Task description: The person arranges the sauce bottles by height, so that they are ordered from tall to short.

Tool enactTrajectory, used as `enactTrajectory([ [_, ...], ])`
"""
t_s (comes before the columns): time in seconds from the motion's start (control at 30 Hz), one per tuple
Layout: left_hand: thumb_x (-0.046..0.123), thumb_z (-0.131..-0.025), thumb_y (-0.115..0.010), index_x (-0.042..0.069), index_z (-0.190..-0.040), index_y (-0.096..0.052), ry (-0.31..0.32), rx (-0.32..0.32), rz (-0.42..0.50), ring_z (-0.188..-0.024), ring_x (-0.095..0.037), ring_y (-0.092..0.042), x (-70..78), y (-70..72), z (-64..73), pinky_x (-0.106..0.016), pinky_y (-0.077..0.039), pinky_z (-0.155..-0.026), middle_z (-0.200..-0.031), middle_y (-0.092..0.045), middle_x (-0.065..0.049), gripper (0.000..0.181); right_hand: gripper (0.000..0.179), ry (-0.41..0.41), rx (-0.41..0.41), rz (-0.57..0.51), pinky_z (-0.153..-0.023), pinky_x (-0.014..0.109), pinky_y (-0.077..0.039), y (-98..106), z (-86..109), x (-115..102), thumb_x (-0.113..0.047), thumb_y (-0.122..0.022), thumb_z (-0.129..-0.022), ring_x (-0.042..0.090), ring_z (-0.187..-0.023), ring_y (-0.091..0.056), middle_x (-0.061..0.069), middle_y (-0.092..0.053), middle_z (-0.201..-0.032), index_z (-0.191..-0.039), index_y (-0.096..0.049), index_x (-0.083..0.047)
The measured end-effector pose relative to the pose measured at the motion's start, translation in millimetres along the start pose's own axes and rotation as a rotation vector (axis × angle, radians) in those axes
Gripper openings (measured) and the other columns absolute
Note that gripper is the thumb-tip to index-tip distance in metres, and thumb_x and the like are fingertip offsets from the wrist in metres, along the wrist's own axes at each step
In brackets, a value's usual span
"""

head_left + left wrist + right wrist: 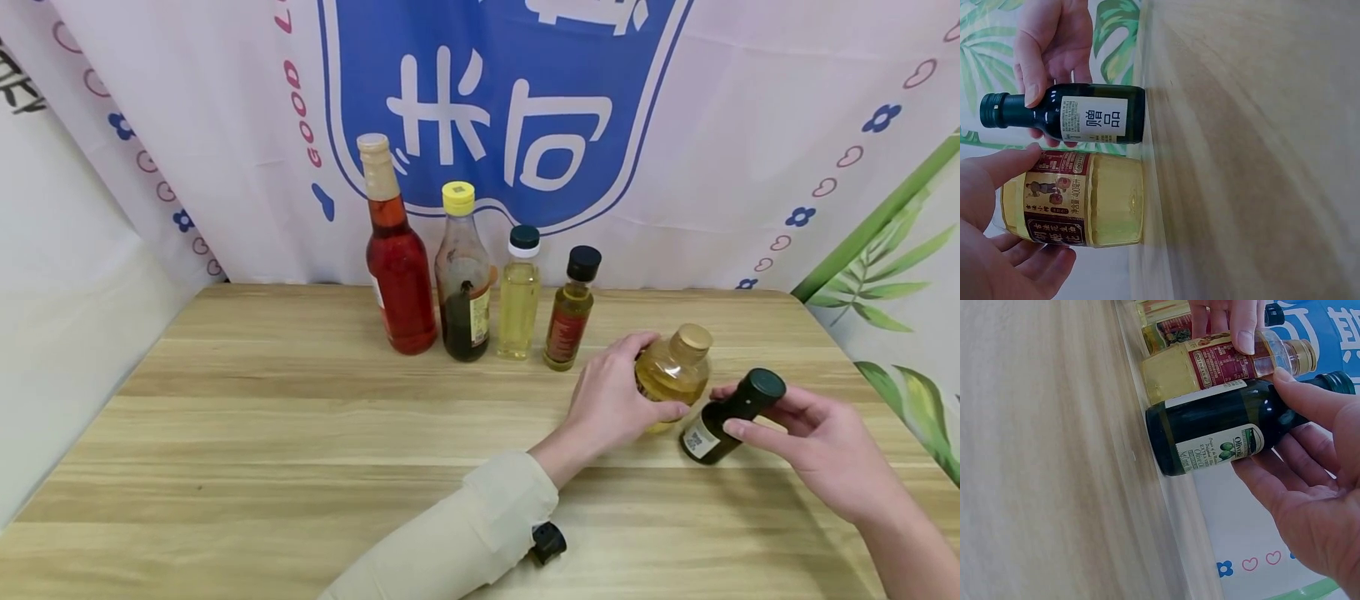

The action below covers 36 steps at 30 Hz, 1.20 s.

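My left hand grips a squat, gold-capped bottle of yellow cooking oil, thumb on one side and fingers round the other. A red and cream label wraps this bottle in the left wrist view. Just to its right, my right hand holds a dark green olive oil bottle by the shoulder and neck, between thumb and fingers. Olives are printed on its pale label. Both bottles stand side by side on the wooden table, their bases at its surface.
Along the back, left of my hands, stand a tall red bottle, a yellow-capped bottle of dark liquid, a pale oil bottle and a small black-capped bottle. Behind them hangs a printed curtain. A black device sits at my left cuff.
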State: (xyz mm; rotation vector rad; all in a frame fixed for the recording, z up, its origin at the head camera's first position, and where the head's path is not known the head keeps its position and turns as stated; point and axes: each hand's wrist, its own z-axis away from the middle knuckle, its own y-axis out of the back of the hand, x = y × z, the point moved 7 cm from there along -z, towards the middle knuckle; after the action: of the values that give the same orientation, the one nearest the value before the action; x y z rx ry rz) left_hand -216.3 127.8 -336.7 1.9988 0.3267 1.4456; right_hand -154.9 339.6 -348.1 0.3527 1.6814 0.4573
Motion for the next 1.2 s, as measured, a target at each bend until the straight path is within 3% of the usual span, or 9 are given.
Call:
enactTrajectory([
  [0.6, 0.036, -0.077, -0.097, 0.025, -0.148, -0.058, 0.006, 0.011, 0.006, -0.123, -0.010, -0.067, 1.5, -1.0, -2.2, -0.026, -0.054, -0.103, -0.139, -0.070, 0.007, 0.081, 0.041, -0.036, 0.006, -0.017, -0.089, 0.010, -0.056, 1.7, 0.9, 3.1, -0.001, -0.074, -0.097, -0.007, -0.116, -0.070, -0.014, -0.078, -0.126, -0.138, -0.067, 0.000],
  [0.97, 0.037, -0.073, -0.100, 0.025, -0.143, -0.063, 0.012, 0.051, -0.015, -0.115, -0.009, -0.070, 1.2, 1.9, -4.5, -0.024, -0.055, -0.093, -0.132, -0.073, 0.009, 0.080, 0.040, -0.037, 0.002, -0.032, -0.090, 0.009, -0.055, 0.1, 0.0, 2.2, -0.001, -0.073, -0.098, -0.006, -0.116, -0.070, -0.012, -0.079, -0.125, -0.138, -0.066, 0.000],
  [1.2, 0.039, -0.073, -0.099, 0.025, -0.143, -0.063, 0.031, 0.086, -0.030, -0.114, -0.011, -0.070, 3.0, 5.1, -6.3, -0.026, -0.054, -0.094, -0.131, -0.074, 0.008, 0.081, 0.040, -0.033, -0.004, -0.030, -0.090, 0.009, -0.055, -0.5, 0.4, -0.1, -0.001, -0.073, -0.098, -0.006, -0.117, -0.070, -0.011, -0.078, -0.126, -0.137, -0.066, 0.001],
])
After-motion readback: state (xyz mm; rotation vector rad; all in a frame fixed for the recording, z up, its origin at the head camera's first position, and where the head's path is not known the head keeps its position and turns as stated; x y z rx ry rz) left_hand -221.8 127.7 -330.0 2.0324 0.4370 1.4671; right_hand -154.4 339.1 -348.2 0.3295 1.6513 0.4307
